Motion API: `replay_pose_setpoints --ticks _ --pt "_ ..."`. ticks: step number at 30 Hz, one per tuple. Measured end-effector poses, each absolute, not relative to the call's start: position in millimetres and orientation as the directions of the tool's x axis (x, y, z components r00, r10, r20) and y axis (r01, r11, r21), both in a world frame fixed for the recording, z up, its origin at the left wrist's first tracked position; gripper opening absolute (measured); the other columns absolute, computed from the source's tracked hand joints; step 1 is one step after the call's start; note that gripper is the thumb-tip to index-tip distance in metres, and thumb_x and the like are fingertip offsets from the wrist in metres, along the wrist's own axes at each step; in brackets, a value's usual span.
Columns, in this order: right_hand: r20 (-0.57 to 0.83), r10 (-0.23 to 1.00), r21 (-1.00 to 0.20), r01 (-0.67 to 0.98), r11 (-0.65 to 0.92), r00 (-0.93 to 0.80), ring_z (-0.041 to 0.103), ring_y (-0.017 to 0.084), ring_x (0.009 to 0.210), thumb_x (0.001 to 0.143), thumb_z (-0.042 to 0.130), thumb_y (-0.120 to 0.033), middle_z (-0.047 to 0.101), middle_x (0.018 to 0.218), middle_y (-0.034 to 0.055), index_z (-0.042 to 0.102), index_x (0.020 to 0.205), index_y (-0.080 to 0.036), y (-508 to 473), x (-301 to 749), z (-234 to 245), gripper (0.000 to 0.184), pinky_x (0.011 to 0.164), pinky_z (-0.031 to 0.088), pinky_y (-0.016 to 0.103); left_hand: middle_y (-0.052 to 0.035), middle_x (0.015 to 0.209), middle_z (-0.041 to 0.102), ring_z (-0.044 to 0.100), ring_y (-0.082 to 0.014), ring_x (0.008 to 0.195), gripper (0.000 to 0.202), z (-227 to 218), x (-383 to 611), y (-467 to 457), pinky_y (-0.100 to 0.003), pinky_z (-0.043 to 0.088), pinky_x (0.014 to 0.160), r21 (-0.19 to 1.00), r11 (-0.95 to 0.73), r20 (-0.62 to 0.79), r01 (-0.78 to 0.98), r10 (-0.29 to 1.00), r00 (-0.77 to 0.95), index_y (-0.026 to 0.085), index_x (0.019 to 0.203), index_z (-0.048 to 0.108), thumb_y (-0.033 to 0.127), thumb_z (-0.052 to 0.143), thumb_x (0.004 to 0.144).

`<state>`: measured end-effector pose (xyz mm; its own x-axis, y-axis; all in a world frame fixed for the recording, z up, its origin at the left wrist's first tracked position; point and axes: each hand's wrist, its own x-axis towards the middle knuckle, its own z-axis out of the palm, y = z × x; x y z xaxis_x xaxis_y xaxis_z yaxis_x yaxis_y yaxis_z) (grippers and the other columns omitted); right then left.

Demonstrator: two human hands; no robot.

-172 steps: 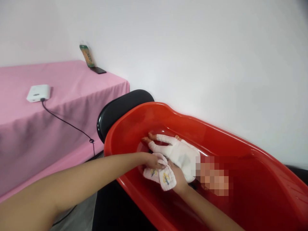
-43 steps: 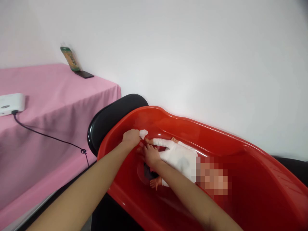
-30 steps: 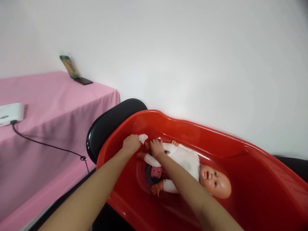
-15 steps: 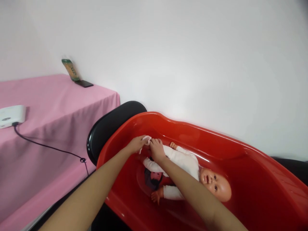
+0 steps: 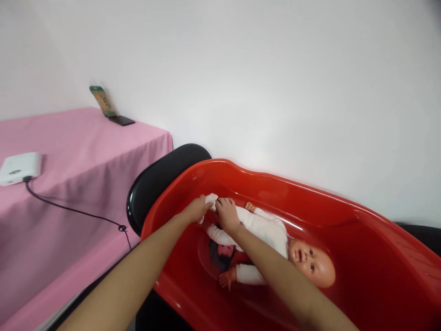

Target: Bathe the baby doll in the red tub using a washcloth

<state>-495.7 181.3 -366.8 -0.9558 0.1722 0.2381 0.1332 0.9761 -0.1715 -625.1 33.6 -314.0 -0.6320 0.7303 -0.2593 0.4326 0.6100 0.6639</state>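
Observation:
A baby doll (image 5: 265, 227) in a white long-sleeved outfit lies on its back in a red baby bathtub (image 5: 344, 216), its head to the right. Pinched in my left hand (image 5: 196, 209) is a small pale cloth (image 5: 211, 199), at the doll's foot end. My right hand (image 5: 227, 215) lies right beside the cloth, fingers curled over the doll's far leg, which is mostly hidden beneath it. The doll's nearer leg (image 5: 220, 237) shows below my right hand. My right forearm crosses in front of part of the doll's body.
Left of the tub stands a table with a pink cloth (image 5: 69, 133). On it are a white power bank (image 5: 21, 168) with a black cable (image 5: 76, 209), a green-and-yellow packet (image 5: 103, 101) and a black phone-like slab (image 5: 121, 120). A black padded rest (image 5: 165, 179) borders the tub; a white wall rises behind.
The view has shifted slightly, moving everything a little to the right. More of the pale cloth shows between my hands. My hands stay at the doll's foot end.

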Motion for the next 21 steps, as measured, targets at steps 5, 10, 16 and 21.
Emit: replay_pose_setpoints --ticks 5,10,16,21 --pt "0.235 0.209 -0.181 0.169 0.969 -0.949 0.058 0.032 0.132 0.11 0.066 -0.027 0.071 0.14 0.0157 0.07 0.136 -0.018 181.3 -499.3 -362.3 0.028 0.121 0.04 0.049 -0.0192 0.116 0.082 0.079 -0.0247 0.095 0.039 -307.9 -622.3 35.7 -0.028 0.045 0.071 0.586 0.659 -0.231 0.471 0.693 -0.683 0.014 0.131 0.059 0.048 0.05 0.114" --pt "0.217 0.199 -0.179 0.162 0.97 -0.956 0.058 0.033 0.132 0.11 0.067 -0.026 0.07 0.14 0.016 0.07 0.135 -0.019 178.2 -500.7 -360.2 0.027 0.119 0.04 0.048 -0.0192 0.112 0.083 0.081 -0.0263 0.093 0.046 -304.9 -618.4 36.3 -0.03 0.045 0.07 0.533 0.695 -0.245 0.483 0.673 -0.698 0.013 0.129 0.061 0.054 0.049 0.114" --pt "0.208 0.233 -0.181 0.197 0.964 -0.95 0.059 0.031 0.128 0.111 0.066 -0.028 0.071 0.136 0.0132 0.069 0.133 -0.019 177.8 -503.1 -360.3 0.024 0.116 0.04 0.047 -0.0211 0.123 0.082 0.081 -0.0294 0.11 0.037 -302.2 -619.9 38.7 -0.031 0.046 0.074 0.46 0.725 -0.24 0.513 0.657 -0.714 0.013 0.133 0.06 0.044 0.048 0.117" --pt "0.153 0.219 -0.165 0.194 0.967 -0.964 0.057 0.03 0.133 0.111 0.065 -0.029 0.069 0.143 0.0127 0.067 0.135 -0.019 174.7 -504.0 -361.0 0.026 0.118 0.038 0.046 -0.0206 0.125 0.083 0.08 -0.0304 0.114 0.035 -297.4 -617.2 37.4 -0.033 0.048 0.079 0.411 0.74 -0.245 0.533 0.652 -0.717 0.016 0.128 0.064 0.047 0.053 0.115"
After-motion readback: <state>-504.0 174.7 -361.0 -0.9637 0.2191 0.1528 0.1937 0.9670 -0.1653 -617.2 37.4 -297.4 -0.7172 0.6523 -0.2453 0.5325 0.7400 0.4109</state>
